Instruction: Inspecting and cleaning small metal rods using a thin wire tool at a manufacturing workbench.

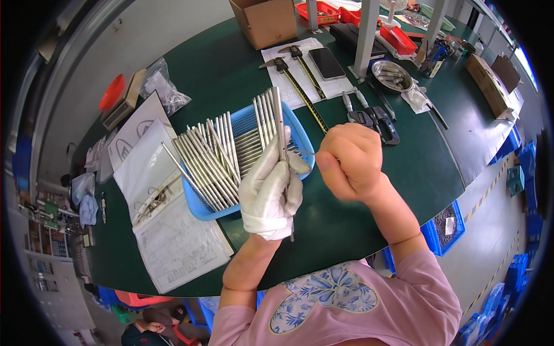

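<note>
printed sheets [182,251] lie lower left on a green table [329,225]; centre, left hand [265,193], fingers curled, clasps a metal rod [280,118]; right hand [351,164] pinches a thin tool [307,153].

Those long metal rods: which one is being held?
The rod in the white-gloved left hand; the other long rods lie in the blue basket.

Glossy, smooth metal rods [209,163], matt cloth glove [262,199] on the left hand [270,185], smooth plastic basket [198,209]
</note>
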`<state>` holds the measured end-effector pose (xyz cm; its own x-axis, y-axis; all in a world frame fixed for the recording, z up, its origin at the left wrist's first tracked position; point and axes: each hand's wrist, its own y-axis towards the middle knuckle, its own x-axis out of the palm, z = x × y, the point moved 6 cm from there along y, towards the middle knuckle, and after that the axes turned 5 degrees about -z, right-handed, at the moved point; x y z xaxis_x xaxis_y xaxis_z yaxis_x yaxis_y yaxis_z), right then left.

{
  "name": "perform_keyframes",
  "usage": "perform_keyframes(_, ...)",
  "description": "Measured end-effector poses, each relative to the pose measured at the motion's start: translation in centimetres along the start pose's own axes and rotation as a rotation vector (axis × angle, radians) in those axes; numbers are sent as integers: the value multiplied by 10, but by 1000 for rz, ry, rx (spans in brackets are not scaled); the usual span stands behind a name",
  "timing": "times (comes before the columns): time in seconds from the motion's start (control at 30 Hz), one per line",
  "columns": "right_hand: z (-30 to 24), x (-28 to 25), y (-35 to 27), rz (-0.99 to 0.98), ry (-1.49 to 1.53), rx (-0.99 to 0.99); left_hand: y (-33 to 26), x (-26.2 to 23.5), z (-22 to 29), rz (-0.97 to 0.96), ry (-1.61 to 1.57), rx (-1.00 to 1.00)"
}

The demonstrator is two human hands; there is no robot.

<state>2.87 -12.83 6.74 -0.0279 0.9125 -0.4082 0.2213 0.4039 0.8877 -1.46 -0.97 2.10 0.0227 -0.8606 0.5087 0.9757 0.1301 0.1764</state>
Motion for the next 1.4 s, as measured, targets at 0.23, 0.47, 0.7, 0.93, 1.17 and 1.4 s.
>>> perform_keyframes(0.23,-1,4,-1,12,-34,-19,-3,3,-2,-17,22,26)
perform_keyframes(0.47,-3,7,-1,-23,-45,-33,-1,1,-4,-27,16,11)
perform_keyframes(0.7,6,11,-3,1,16,72,1,-3,-9,16,54,20)
perform_keyframes(0.93,12,18,-5,12,100,137,4,-4,-6,38,49,21)
perform_keyframes(1.17,-18,32,-9,-130,230,-44,10,-39,25,92,-280,144)
perform_keyframes(1.4,-28,60,-17,-304,347,-22,11,-72,34,103,-527,196)
